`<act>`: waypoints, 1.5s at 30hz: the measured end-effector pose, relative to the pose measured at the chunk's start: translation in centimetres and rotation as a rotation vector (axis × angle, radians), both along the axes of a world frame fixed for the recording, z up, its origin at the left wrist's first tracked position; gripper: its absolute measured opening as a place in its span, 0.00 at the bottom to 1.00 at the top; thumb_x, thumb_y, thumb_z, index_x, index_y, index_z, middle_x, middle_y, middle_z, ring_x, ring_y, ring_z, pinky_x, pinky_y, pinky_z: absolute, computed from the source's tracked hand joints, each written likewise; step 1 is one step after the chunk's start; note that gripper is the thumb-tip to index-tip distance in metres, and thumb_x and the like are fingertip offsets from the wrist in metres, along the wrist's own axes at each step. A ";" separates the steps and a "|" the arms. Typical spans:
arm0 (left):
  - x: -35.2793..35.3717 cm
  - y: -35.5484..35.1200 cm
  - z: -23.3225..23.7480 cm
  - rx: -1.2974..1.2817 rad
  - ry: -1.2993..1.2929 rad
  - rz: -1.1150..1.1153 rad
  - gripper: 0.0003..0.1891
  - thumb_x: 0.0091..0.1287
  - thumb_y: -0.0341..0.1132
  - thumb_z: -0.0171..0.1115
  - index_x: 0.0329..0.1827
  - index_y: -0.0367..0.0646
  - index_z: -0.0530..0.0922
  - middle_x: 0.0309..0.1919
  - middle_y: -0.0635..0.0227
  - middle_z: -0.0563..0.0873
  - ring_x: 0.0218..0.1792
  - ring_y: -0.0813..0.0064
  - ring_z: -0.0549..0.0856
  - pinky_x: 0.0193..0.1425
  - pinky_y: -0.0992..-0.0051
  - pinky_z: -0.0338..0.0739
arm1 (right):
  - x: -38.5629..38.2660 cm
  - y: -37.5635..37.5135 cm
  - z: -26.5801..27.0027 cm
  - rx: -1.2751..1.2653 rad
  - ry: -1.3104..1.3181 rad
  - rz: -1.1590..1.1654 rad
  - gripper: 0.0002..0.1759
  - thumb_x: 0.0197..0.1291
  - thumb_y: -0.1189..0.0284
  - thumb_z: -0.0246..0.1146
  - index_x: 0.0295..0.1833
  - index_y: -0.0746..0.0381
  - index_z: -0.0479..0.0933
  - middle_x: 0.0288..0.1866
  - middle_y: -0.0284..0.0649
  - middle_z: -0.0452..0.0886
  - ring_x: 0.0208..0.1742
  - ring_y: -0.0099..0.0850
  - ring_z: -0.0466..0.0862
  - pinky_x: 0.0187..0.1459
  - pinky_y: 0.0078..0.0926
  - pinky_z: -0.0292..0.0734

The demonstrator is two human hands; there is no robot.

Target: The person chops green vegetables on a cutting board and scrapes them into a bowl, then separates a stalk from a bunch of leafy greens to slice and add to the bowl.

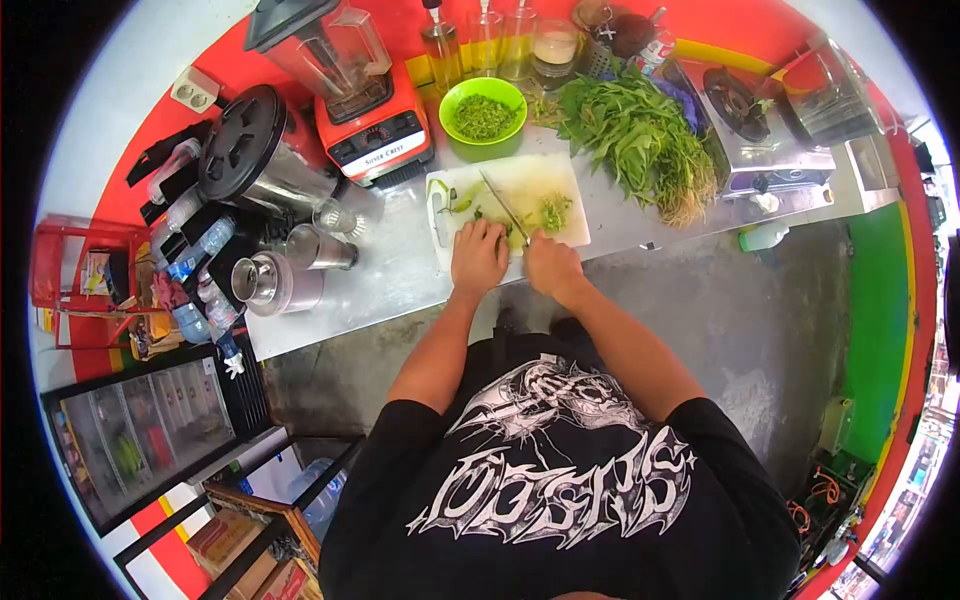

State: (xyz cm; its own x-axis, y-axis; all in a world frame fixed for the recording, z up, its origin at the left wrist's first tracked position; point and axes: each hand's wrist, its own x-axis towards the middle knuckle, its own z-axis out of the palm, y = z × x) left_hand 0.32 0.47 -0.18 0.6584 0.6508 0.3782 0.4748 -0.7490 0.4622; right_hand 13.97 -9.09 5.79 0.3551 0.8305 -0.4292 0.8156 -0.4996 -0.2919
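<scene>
My right hand (552, 265) is closed round the handle of a kitchen knife (503, 200), its blade pointing away and to the left across a white cutting board (572, 180). Beside it, my left hand (480, 257) rests on the board's near edge with its fingers curled down onto a green vegetable, mostly hidden under them. Small chopped green pieces (555, 210) lie right of the blade. Left of it are slim green pieces (461, 201) that look like chilies. Behind the board stands a lime-green bowl (485, 150) holding finely chopped greens.
A leafy bunch of greens (640, 135) lies right of the board, near a metal stove (750, 150). To the left stand a red blender (372, 130), a large lidded steel pot (265, 160) and metal cups (318, 247). Bottles (440, 50) line the back wall.
</scene>
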 end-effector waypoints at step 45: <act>-0.3 -0.4 0.1 -0.044 0.031 0.010 0.10 0.65 0.35 0.64 0.47 0.44 0.80 0.42 0.61 0.79 0.48 0.55 0.78 0.51 0.57 0.70 | -2.9 -1.5 -1.6 -0.024 0.064 -0.122 0.20 0.74 0.61 0.55 0.56 0.70 0.71 0.47 0.59 0.87 0.50 0.59 0.89 0.53 0.53 0.84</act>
State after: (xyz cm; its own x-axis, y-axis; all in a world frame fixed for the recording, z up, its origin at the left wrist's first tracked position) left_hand 0.00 0.10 -0.12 0.6626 0.6729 0.3288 0.4966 -0.7234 0.4796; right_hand 11.10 -10.63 4.21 0.4244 0.7720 -0.4732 0.7285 -0.6015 -0.3279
